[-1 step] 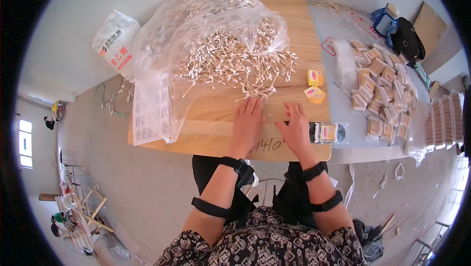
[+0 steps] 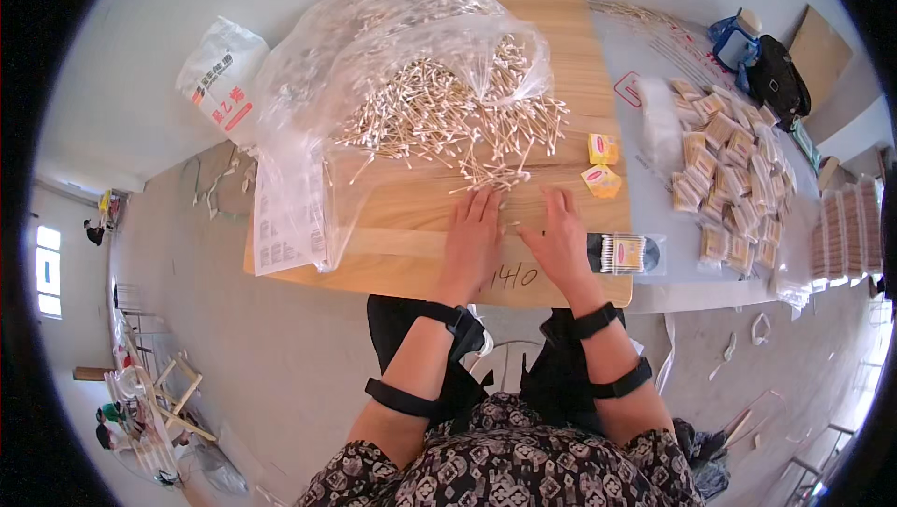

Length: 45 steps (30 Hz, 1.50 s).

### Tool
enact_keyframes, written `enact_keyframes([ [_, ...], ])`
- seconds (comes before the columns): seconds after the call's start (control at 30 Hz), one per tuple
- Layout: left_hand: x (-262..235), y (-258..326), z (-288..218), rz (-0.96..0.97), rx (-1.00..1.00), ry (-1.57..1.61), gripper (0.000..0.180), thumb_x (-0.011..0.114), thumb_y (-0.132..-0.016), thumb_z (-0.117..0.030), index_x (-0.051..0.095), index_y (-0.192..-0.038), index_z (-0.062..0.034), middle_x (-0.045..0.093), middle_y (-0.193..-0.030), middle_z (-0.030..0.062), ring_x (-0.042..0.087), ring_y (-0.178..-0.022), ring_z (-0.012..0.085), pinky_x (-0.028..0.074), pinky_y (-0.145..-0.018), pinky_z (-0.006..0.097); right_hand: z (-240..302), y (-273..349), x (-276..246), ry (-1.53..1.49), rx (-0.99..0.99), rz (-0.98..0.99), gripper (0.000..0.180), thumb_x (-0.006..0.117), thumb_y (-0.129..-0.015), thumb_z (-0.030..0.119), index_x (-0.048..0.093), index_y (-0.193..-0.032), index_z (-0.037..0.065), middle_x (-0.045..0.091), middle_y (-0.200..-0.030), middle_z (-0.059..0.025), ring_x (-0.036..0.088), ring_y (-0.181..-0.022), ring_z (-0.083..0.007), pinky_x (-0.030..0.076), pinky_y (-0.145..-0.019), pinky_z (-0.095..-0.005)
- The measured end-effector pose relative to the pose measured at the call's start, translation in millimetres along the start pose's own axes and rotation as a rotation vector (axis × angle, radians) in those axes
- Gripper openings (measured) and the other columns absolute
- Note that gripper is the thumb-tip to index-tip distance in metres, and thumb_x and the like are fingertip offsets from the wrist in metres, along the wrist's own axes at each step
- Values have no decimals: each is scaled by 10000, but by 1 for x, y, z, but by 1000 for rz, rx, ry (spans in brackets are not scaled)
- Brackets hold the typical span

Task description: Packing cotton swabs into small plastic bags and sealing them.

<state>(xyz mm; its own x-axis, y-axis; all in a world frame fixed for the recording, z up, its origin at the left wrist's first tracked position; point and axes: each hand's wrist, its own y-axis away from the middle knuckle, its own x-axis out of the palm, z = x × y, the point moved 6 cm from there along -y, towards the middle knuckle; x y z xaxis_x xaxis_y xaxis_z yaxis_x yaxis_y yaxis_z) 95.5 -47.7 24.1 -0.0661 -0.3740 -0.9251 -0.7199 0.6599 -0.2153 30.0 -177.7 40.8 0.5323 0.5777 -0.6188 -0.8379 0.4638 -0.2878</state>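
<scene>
A heap of cotton swabs spills out of a large clear plastic bag onto the wooden table. A few loose swabs lie just beyond the fingertips of my left hand. That hand rests on the tabletop with its fingers stretched forward. My right hand is beside it, thumb and fingers apart, nothing visible in its grasp. A small pale tip shows between the two hands; what it belongs to is hidden. Right of my right wrist lies a clear packet of swabs with a yellow label, over a dark oval piece.
Two small stacks of yellow cards, one a yellow card stack, sit near the table's right edge. On the grey surface beyond are many filled swab packets, a black bag and a blue-strapped jug. A white sack stands left.
My right hand has shifted slightly to the left and away from me, its fingers drawn a little closer together. My left hand stays nearly in place.
</scene>
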Motion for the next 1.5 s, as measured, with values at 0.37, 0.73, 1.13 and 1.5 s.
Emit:
enact_keyframes([
  [0.37, -8, -9, 39, -54, -74, 136, 648, 639, -813, -118, 412, -1418, -81, 331, -1502, 154, 301, -1366, 400, 265, -1120, 493, 16, -46, 41, 251, -255, 206, 517, 799, -648, 172, 579, -1106, 78, 555, -1155, -83, 507, -1085, -307, 427, -895, -433],
  [0.73, 1, -28, 73, -100, -222, 13, 564, 583, -867, -154, 431, -1410, -149, 332, -1505, 142, 275, -1393, 379, 227, -1133, 504, 6, -32, 47, 153, -225, 79, 137, 653, -711, 81, 602, -836, 65, 590, -820, -110, 553, -879, -332, 470, -753, -444],
  [1.13, -9, 25, 11, 68, 80, -13, 542, 608, -848, -175, 491, -1370, -89, 405, -1466, 113, 241, -1428, 333, 179, -1160, 512, 5, 7, 12, -84, -308, -76, 185, 654, -759, 91, 571, -912, 28, 580, -900, -162, 558, -888, -354, 465, -764, -461],
  [1.5, -7, 54, -10, 37, 40, -23, 646, 616, -857, -272, 398, -1415, -30, 387, -1468, 129, 274, -1413, 309, 206, -1163, 459, -29, -27, 39, 240, 18, 101, 151, 663, -777, 163, 595, -846, 46, 584, -896, -155, 574, -914, -349, 479, -769, -457],
])
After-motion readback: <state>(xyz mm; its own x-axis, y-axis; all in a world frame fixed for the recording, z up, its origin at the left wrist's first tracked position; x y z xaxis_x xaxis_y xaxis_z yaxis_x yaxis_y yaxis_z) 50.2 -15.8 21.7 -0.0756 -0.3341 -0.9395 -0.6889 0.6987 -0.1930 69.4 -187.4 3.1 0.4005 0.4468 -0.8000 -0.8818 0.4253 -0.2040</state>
